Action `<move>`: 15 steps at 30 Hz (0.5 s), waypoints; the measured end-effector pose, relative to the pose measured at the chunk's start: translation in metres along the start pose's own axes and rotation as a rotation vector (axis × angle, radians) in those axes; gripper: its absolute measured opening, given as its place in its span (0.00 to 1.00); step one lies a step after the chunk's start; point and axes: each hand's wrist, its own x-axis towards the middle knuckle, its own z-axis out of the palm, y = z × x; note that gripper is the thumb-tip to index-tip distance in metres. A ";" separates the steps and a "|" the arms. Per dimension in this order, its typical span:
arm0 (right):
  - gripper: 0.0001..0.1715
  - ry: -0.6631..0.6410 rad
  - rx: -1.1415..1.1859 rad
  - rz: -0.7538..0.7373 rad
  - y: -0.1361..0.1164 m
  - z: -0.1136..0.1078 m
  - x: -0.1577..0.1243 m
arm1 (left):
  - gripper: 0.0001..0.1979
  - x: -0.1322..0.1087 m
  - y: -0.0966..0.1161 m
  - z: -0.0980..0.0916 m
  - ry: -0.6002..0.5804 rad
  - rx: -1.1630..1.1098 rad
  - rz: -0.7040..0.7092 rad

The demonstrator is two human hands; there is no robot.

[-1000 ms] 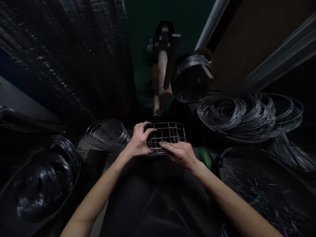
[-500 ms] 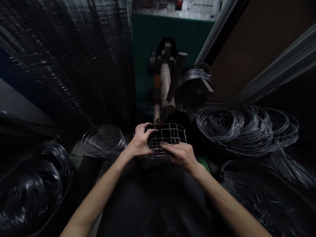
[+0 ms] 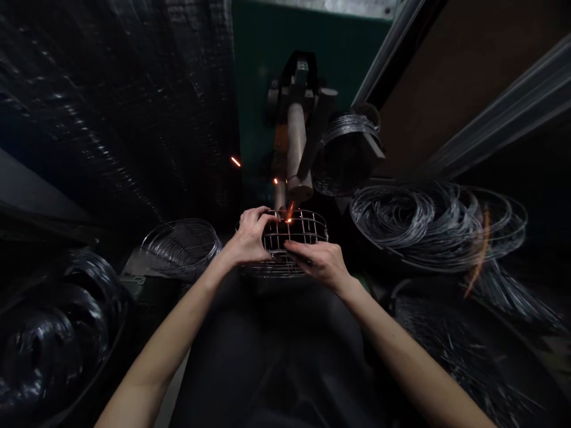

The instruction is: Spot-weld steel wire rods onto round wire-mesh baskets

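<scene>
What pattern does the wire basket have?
The wire basket has a grid pattern, best seen in the head view.

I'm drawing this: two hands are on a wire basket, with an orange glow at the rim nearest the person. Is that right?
No: the head view shows the orange glow at the far rim of the wire basket. The left hand and right hand are on it.

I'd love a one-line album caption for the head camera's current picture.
Left hand and right hand steady a wire basket at a green machine as orange sparks fly.
</scene>
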 end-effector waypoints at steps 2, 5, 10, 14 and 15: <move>0.15 -0.005 -0.003 -0.005 -0.001 -0.002 0.000 | 0.43 0.000 0.000 -0.001 -0.010 0.005 -0.019; 0.15 0.003 -0.002 -0.006 -0.001 -0.005 0.003 | 0.44 0.004 -0.001 -0.004 -0.036 -0.007 -0.047; 0.13 0.029 -0.030 0.044 0.009 -0.003 0.021 | 0.45 0.022 -0.012 -0.007 -0.036 -0.028 -0.065; 0.12 0.024 -0.047 0.062 0.013 0.000 0.033 | 0.44 0.031 -0.023 -0.005 -0.025 -0.025 -0.054; 0.12 0.025 -0.048 0.060 0.013 0.000 0.033 | 0.44 0.032 -0.025 -0.004 -0.020 -0.027 -0.045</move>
